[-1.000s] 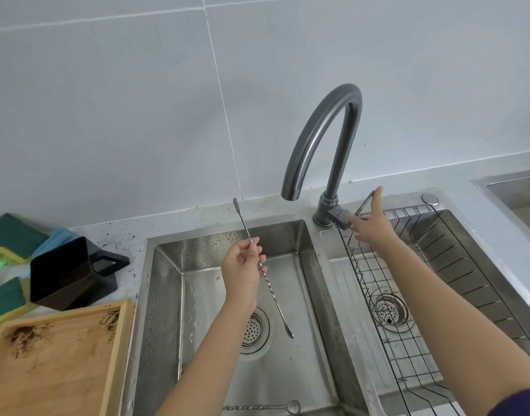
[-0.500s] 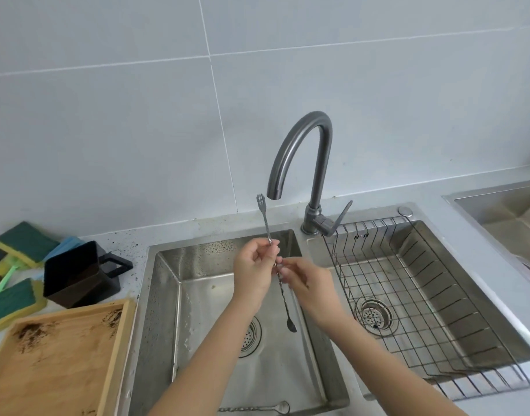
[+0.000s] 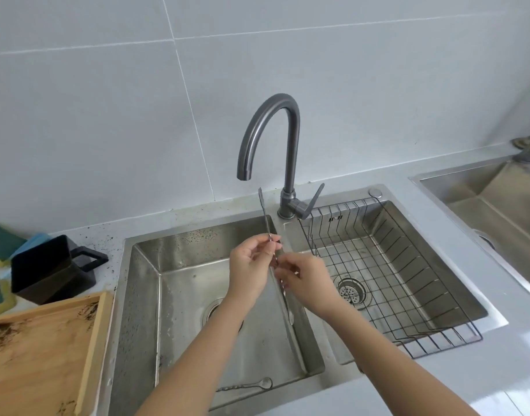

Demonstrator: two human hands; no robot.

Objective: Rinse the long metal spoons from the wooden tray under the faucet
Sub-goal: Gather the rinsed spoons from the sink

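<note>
Here, both hands hold one long metal spoon [image 3: 276, 259] over the left sink basin [image 3: 179, 283], nearly upright, leaning slightly. The left hand [image 3: 249, 270] pinches the twisted shaft just above its middle between thumb and fingertips; the right hand [image 3: 305, 283] pinches it just below, fingers curled round the shaft. The two hands are nearly touching. The spoon's forked upper end [image 3: 260, 194] stands just below and slightly right of the faucet [image 3: 275, 139] spout; its bowl end [image 3: 290, 316] hangs low inside the basin, near the right wall. No stream of water can be made out at the spout.

A second spoon [image 3: 248, 385] lies flat on the basin floor at the near edge, bowl pointing right. The faucet handle [image 3: 313, 201] is tilted up to the right. A wire rack [image 3: 386, 274] sits in the right basin. On the counter at left: wooden tray [image 3: 41, 349] with dark smears, at the near-left corner; a black container [image 3: 47, 270] behind it; sponges [image 3: 2, 244] at the left edge.
</note>
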